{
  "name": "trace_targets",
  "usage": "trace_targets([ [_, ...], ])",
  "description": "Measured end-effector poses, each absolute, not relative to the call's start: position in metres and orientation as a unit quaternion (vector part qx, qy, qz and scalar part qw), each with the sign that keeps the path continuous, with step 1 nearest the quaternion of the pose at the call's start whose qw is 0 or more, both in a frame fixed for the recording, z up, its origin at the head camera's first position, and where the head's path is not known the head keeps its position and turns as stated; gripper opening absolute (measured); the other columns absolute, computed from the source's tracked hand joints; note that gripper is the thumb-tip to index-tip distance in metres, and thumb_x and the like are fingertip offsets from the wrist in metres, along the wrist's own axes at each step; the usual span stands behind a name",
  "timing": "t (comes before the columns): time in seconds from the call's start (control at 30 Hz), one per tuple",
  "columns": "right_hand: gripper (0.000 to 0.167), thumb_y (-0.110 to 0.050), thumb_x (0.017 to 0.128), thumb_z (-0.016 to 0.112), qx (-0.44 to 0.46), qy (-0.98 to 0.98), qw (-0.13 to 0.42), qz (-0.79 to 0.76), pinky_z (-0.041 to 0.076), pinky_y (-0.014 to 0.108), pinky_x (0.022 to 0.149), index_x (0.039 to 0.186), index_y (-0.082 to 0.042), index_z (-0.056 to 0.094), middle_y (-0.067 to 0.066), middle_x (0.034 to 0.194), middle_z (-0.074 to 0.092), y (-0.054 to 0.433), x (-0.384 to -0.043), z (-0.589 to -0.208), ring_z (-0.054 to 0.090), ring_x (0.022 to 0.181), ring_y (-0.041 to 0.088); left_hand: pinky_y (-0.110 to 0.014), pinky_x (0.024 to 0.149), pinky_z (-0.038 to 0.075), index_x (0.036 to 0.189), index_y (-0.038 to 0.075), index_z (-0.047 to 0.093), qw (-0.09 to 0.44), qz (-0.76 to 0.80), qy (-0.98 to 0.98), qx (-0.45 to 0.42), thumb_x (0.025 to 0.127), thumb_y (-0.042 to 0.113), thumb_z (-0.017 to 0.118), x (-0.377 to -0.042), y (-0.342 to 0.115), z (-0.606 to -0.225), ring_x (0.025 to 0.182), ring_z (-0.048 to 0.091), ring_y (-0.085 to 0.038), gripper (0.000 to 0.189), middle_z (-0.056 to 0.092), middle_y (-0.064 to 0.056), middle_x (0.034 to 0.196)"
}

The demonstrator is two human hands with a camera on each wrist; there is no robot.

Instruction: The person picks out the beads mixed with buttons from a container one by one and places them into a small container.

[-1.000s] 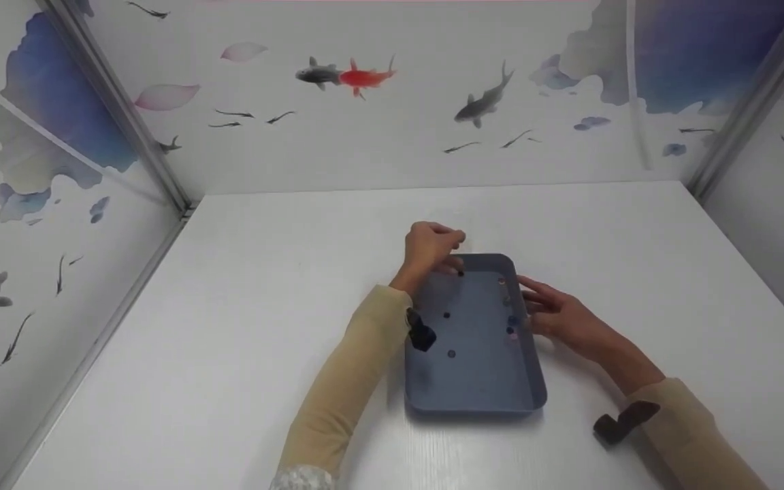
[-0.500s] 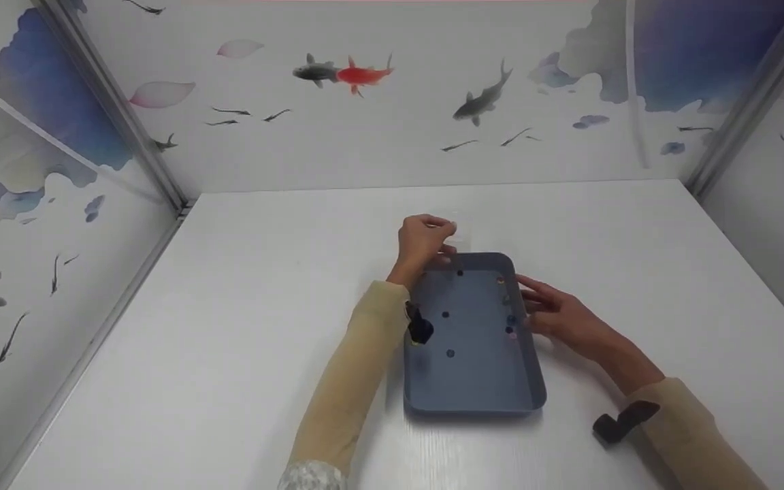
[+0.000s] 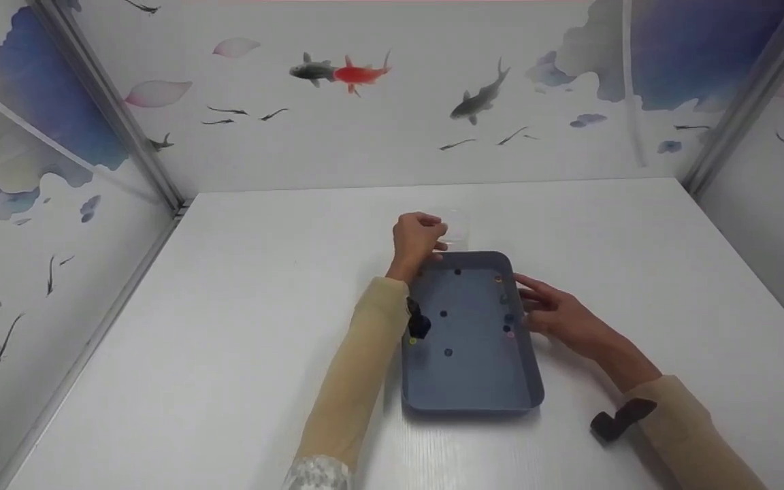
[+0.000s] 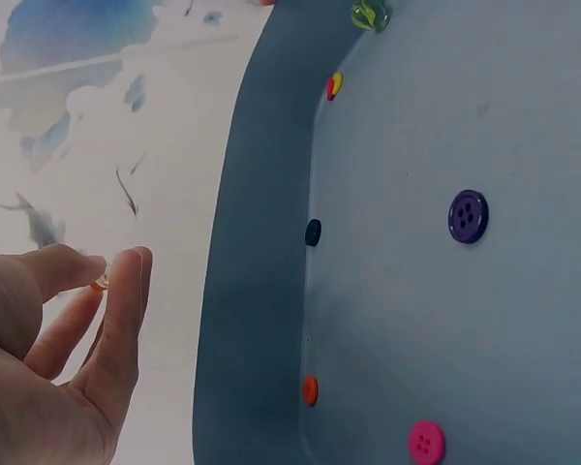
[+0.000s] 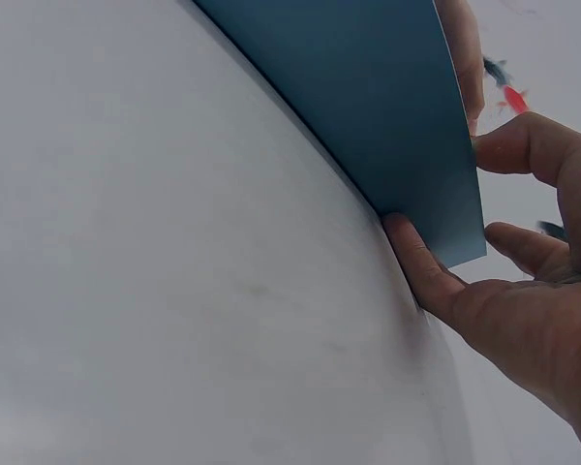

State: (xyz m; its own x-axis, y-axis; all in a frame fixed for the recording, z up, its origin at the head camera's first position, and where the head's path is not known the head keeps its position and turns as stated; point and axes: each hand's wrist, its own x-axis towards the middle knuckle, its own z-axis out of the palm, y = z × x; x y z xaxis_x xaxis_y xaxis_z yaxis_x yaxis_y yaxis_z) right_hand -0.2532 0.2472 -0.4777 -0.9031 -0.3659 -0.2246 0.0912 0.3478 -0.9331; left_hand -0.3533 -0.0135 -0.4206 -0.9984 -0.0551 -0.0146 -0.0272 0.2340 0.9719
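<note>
Beyond the far left corner of the blue-grey tray [image 3: 474, 401], my left hand [image 3: 416, 238] pinches a small glassy, orange-tinted marble [image 4: 101, 283] between thumb and fingertips. Right by that hand stands a clear plastic container [image 3: 457, 230], hard to make out against the white table. My right hand [image 3: 559, 320] rests against the tray's right outer wall, its fingers fairly straight; in the right wrist view the thumb touches near the rim. Inside the tray lie a purple button [image 4: 468, 216], a pink button [image 4: 427, 443], an orange button [image 4: 311, 390] and a green-yellow glass marble [image 4: 370, 15].
More small pieces lie scattered in the tray, among them a dark button [image 4: 313, 232] and a red-and-yellow piece [image 4: 334, 85]. The white table [image 3: 229, 327] is bounded by a back wall [image 3: 365, 150] printed with fish, and by side walls.
My left hand has drawn back from over the tray's far end toward the upper left, uncovering a black button and more of the clear container. The right hand stays at the tray's side.
</note>
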Motion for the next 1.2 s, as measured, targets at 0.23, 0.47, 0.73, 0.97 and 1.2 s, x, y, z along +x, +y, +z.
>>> trace_targets([
  [0.23, 0.075, -0.010, 0.094, 0.058, -0.089, 0.790, 0.204, -0.572, 0.038, 0.055, 0.119, 0.159, -0.032, 0.027, 0.015, 0.164, 0.031, 0.247, -0.254, -0.479, 0.034, 0.150, 0.037, -0.024, 0.053, 0.061, 0.115, 0.002, 0.070, 0.005, -0.620, -0.785, 0.022, 0.093, 0.014, 0.070, -0.352, -0.014, -0.419, 0.071, 0.075, -0.020, 0.025, 0.075, -0.012, 0.104],
  [0.47, 0.077, -0.007, 0.092, 0.059, -0.103, 0.786, 0.198, -0.576, 0.042, 0.051, 0.117, 0.159, -0.030, 0.027, 0.015, 0.163, 0.032, 0.248, -0.253, -0.479, 0.034, 0.150, 0.036, -0.030, 0.058, 0.064, 0.116, 0.002, 0.070, -0.024, -0.630, -0.777, 0.002, 0.092, 0.015, 0.071, -0.349, -0.019, -0.416, 0.074, 0.076, -0.021, 0.027, 0.074, -0.013, 0.108],
  [0.73, 0.076, -0.009, 0.093, 0.058, -0.104, 0.791, 0.198, -0.570, 0.037, 0.057, 0.119, 0.159, -0.029, 0.026, 0.015, 0.163, 0.032, 0.248, -0.253, -0.478, 0.034, 0.150, 0.037, -0.024, 0.052, 0.060, 0.114, 0.006, 0.071, -0.049, -0.620, -0.782, -0.027, 0.094, 0.018, 0.070, -0.345, -0.021, -0.415, 0.070, 0.075, -0.018, 0.024, 0.076, -0.014, 0.106],
  [0.97, 0.076, -0.011, 0.094, 0.059, -0.101, 0.799, 0.194, -0.560, 0.037, 0.058, 0.118, 0.159, -0.031, 0.026, 0.015, 0.164, 0.030, 0.247, -0.253, -0.477, 0.033, 0.150, 0.038, -0.026, 0.051, 0.061, 0.113, 0.008, 0.072, -0.059, -0.628, -0.775, -0.048, 0.093, 0.020, 0.071, -0.337, -0.017, -0.411, 0.064, 0.073, -0.015, 0.023, 0.077, -0.012, 0.100],
  [1.2, 0.075, -0.014, 0.095, 0.060, -0.101, 0.798, 0.199, -0.560, 0.035, 0.059, 0.119, 0.159, -0.033, 0.027, 0.014, 0.164, 0.031, 0.247, -0.253, -0.478, 0.034, 0.150, 0.038, -0.035, 0.059, 0.065, 0.116, 0.005, 0.071, -0.069, -0.621, -0.778, -0.069, 0.094, 0.018, 0.070, -0.330, -0.016, -0.415, 0.071, 0.075, -0.020, 0.026, 0.077, -0.012, 0.099],
])
